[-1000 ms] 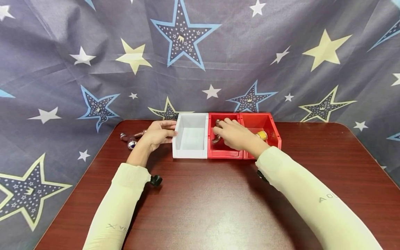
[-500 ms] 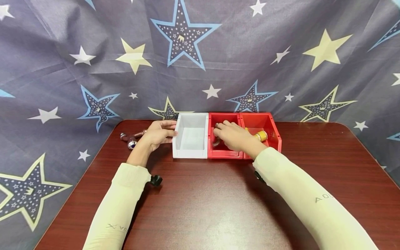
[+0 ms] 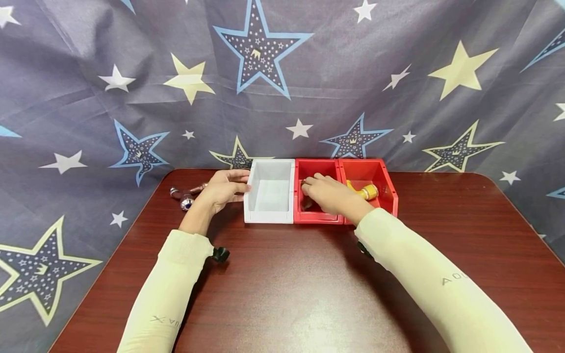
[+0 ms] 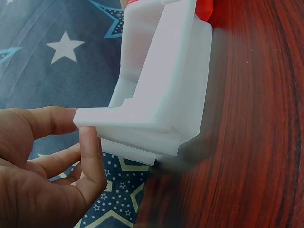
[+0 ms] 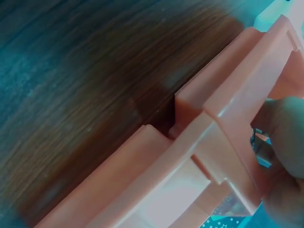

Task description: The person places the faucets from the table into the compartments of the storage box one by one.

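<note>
Now left fingers (image 4: 92,156) pinch the white bin (image 3: 269,216), right fingers (image 3: 311,184) a fitting (image 3: 306,202) inside the middle bin (image 3: 314,218).

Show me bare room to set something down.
Free: the table between the sleeves and right of the outer red bin, plus inside the white bin. Crowded: the middle bin around the right grip, and around the metal fittings far left.

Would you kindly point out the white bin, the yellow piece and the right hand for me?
White bin (image 3: 271,194), head view: on its inner floor.
Yellow piece (image 3: 371,191), head view: on its wide end.
Right hand (image 3: 330,194), head view: on the back of the hand.
</note>
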`<act>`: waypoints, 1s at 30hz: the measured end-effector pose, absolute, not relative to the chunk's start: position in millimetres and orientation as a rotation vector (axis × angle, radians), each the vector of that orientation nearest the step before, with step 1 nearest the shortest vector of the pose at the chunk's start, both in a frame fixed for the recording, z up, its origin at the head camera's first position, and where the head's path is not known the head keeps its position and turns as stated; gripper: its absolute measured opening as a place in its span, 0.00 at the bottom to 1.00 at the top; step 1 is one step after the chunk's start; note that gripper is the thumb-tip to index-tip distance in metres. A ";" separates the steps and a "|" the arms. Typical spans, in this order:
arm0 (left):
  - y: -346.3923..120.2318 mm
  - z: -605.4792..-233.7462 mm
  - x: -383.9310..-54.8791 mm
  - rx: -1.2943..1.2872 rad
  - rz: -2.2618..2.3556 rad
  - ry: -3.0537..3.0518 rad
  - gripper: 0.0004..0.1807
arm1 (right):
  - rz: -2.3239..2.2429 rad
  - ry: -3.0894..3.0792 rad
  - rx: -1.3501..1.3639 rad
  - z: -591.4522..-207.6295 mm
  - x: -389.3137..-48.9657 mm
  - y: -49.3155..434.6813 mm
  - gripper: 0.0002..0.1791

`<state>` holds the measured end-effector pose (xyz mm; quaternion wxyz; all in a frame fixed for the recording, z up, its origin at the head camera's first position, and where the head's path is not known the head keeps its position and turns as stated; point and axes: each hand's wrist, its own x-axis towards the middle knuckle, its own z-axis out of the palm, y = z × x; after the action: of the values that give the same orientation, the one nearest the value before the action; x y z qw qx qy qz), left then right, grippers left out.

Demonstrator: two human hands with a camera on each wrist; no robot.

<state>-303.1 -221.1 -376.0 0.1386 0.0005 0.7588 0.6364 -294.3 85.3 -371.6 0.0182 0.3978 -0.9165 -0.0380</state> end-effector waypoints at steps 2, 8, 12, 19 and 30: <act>-221.4 -375.9 -303.0 0.000 1.841 2.196 0.33 | -0.137 -2.853 1.229 -371.6 -294.9 83.9 0.21; -221.4 -375.9 -303.2 0.004 1.841 2.194 0.33 | -0.161 -2.894 1.184 -372.3 -295.0 81.3 0.23; -221.2 -376.3 -303.9 0.019 1.846 2.185 0.33 | -0.159 -2.921 1.166 -372.3 -294.1 80.8 0.24; -220.3 -374.7 -303.1 0.016 1.850 2.182 0.33 | -0.189 -2.924 1.134 -373.4 -293.9 81.8 0.25; -220.5 -373.4 -301.7 -0.008 1.833 2.186 0.33 | -0.151 -2.855 1.112 -372.2 -292.2 87.2 0.21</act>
<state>-301.7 -220.5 -373.4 0.1438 -0.0027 0.7582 0.6359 -292.2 87.2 -372.2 0.0372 0.3622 -0.9301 -0.0493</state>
